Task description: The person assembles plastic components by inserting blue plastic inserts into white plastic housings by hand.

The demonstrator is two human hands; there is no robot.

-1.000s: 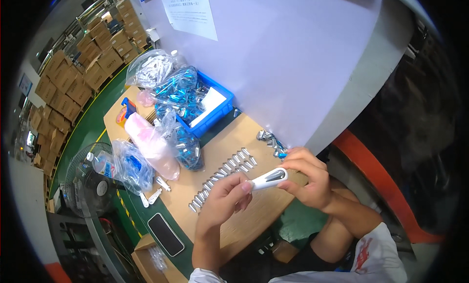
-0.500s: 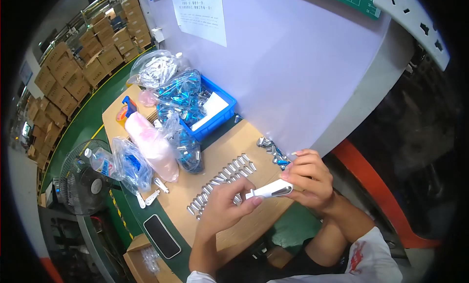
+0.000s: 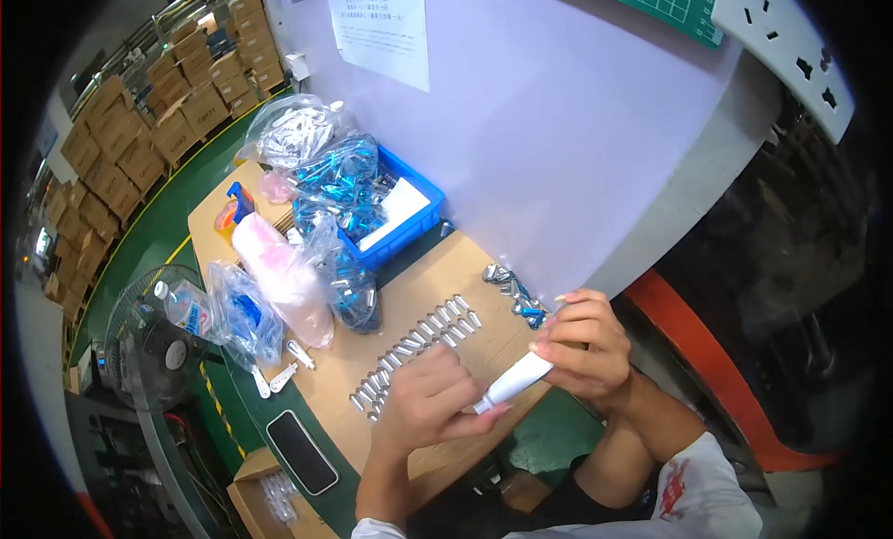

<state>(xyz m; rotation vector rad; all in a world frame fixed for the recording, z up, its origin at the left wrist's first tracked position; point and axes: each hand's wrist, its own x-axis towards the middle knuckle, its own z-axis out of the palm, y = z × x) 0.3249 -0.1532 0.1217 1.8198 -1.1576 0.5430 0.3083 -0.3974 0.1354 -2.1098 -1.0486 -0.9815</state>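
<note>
Near a blue bin (image 3: 409,230) of bagged parts, both hands (image 3: 502,381) grip a white tube (image 3: 513,383)

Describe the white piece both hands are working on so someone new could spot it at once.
Start at the wooden table against the purple wall, then go to its near right edge. There the right hand grips a white pen-shaped tube, with the left hand at its tip. Unlike the small silver parts lying in rows, it is long, white and held up.

Both forearms are entering from the lower edge, converging at lower centre of the frame. Left hand (image 3: 430,404) is curling palm-down, fingers bent inward. Right hand (image 3: 584,346) is sitting slightly higher, at right of centre, fingers closing in a pinch, wrist bent.
</note>
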